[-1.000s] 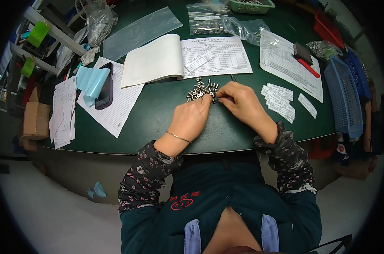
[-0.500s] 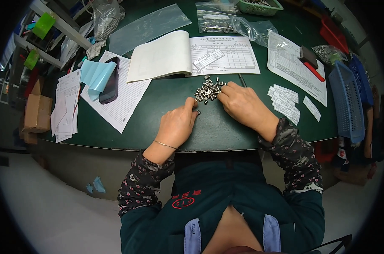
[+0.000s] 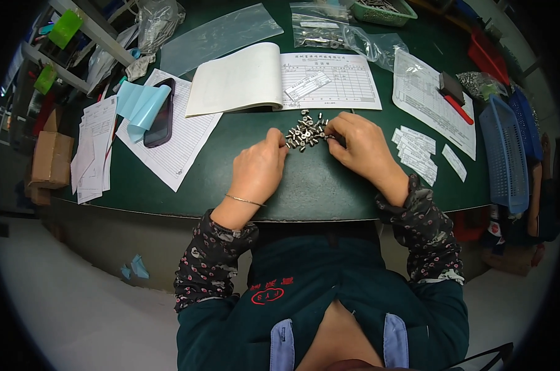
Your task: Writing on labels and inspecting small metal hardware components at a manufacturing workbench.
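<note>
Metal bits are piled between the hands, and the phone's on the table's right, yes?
No, the head view shows the phone on the left side of the table. The metal bits are piled between left hand and right hand.

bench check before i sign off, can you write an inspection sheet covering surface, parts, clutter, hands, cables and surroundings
surface: green table, front edge curved by the lens
parts: pile of small metal parts, loose, between the hands
clutter: open booklet beyond the pile; paper slips to the right; dark phone, partly under a light blue folded piece, at left
left hand: fingertips at the pile's left edge; grip cannot be told
right hand: fingertips at its right edge; grip cannot be told
cables: nothing seen for certain; upper left too crowded to tell
surroundings: cardboard box far left, blue basket far right
</note>
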A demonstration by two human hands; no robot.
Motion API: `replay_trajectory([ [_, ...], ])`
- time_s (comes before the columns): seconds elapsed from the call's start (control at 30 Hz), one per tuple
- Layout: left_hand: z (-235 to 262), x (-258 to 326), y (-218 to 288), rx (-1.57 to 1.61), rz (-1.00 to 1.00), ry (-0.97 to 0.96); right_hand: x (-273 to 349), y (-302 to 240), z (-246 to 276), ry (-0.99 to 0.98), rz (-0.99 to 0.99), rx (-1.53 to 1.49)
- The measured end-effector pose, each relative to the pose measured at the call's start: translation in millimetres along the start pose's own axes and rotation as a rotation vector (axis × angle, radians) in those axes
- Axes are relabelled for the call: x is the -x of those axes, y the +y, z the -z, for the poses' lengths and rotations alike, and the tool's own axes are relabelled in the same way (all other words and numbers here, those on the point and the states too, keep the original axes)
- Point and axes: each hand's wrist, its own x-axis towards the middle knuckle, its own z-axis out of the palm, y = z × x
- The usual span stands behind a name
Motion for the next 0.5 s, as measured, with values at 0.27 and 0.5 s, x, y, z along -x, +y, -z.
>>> replay_trajectory([
  [0.27, 1.6, -15.2, -11.9, -0.179, -0.324, -0.049, 3.7, 5.5, 3.3, 0.016, -0.023, -0.007],
  [0.5, -0.4, -16.3, -18.3, -0.222, -0.485, 0.003, 5.7, 10.3, 4.9, 0.017, -0.066, -0.030],
])
